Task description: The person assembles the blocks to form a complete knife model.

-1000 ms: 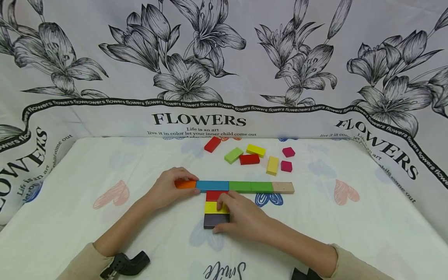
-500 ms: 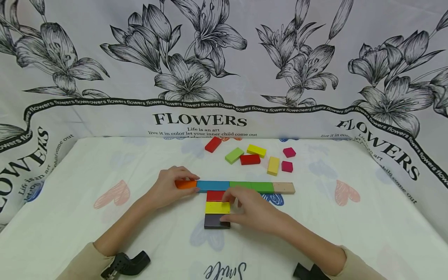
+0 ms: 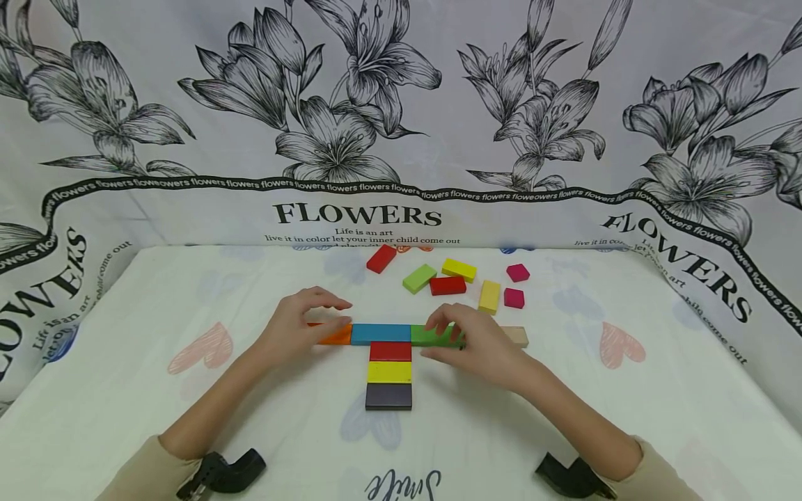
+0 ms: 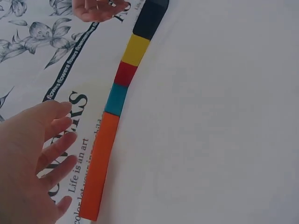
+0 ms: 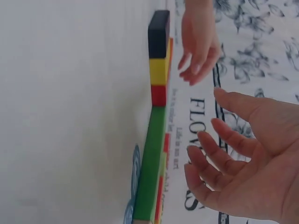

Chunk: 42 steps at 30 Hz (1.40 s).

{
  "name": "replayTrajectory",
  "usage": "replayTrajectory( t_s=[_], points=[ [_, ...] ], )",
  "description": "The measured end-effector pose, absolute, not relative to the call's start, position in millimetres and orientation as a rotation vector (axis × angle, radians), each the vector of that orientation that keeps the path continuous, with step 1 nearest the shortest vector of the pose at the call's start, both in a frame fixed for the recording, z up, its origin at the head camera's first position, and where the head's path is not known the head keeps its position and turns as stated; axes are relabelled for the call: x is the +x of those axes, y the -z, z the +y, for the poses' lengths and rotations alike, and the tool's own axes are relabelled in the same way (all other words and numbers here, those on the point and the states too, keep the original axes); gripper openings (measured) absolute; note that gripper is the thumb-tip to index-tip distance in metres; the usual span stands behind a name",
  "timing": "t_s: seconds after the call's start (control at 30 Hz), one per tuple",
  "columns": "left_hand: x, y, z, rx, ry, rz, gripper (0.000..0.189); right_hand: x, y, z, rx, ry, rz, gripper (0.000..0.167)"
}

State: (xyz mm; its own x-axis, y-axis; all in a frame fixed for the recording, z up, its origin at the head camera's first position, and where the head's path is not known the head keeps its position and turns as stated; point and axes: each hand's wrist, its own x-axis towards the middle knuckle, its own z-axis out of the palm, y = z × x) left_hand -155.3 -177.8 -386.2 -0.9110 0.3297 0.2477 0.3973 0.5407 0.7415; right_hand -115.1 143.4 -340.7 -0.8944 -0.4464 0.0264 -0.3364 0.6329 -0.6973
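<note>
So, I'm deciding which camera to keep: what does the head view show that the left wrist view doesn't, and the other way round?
Only the head view: the green blocks, the pale wooden block and the loose blocks beyond them.

Only the left wrist view: the orange block right to its outer end, which the left hand hides in the head view.

Both: the two hands, the blue block, plus the red block, yellow block and dark block in line.
</note>
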Motion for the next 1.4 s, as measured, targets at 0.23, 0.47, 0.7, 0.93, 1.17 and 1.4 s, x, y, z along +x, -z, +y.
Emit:
replayTrajectory(
  t_s=[0.23,0.47,0.7,0.93,1.17,1.4],
  points=[
    [-149,387,-158,-0.836,1.303,-2.562,0.035,-131,339,163,-0.629,1.137,2.785,0.035],
    [-134,388,-139,-0.953,1.316,-2.560,0.040,-147,336,181,-0.477,1.135,2.830,0.034],
    [-123,396,-130,-1.047,1.241,-2.649,0.043,-165,338,198,-0.441,1.109,2.878,0.036],
    [-121,403,-129,-1.126,1.257,-2.650,0.044,-181,348,215,-0.429,1.078,2.870,0.040],
    [-122,406,-129,-1.230,1.145,-2.666,0.041,-192,354,227,-0.414,1.053,2.839,0.041],
    [-122,407,-130,-1.233,1.121,-2.672,0.038,-196,365,237,-0.454,1.040,2.812,0.043]
  ],
)
